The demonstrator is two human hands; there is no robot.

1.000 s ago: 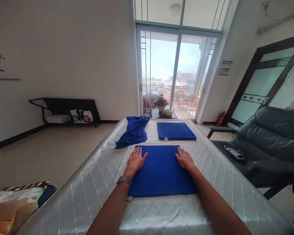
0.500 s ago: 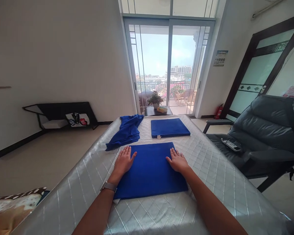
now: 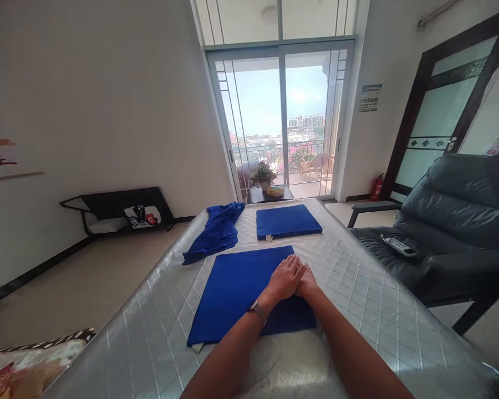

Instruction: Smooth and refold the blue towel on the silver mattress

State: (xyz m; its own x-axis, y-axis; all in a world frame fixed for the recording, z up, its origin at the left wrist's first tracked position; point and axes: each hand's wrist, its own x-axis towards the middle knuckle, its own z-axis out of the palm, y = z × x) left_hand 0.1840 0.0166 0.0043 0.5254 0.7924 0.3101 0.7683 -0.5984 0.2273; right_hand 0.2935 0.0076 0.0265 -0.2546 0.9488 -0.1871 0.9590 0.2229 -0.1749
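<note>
A flat, folded piece of blue fabric (image 3: 228, 293) lies on the silvery quilted mattress (image 3: 158, 332), a small white tag showing at its near left corner. My left hand (image 3: 285, 277), with a watch on the wrist, rests over the fabric's right side, its fingers stretched out. Beside it and partly behind it is my right hand (image 3: 308, 281), flat at the fabric's right edge; the two hands touch, and some right fingers are hidden. Beyond them lies a neat folded blue stack (image 3: 289, 220) with a white tag. A crumpled blue cloth (image 3: 216, 230) sits to its left.
A dark leather armchair (image 3: 461, 221) with a power strip (image 3: 399, 246) on its seat stands at the right. Past the mattress is a small table (image 3: 253, 195) with a potted plant (image 3: 264, 174), before sliding glass doors. A patterned blanket (image 3: 33, 366) shows at lower left.
My left hand has slid from the fabric's left edge across to the right, meeting my right hand. The right hand stays near the right edge. The view has shifted slightly.
</note>
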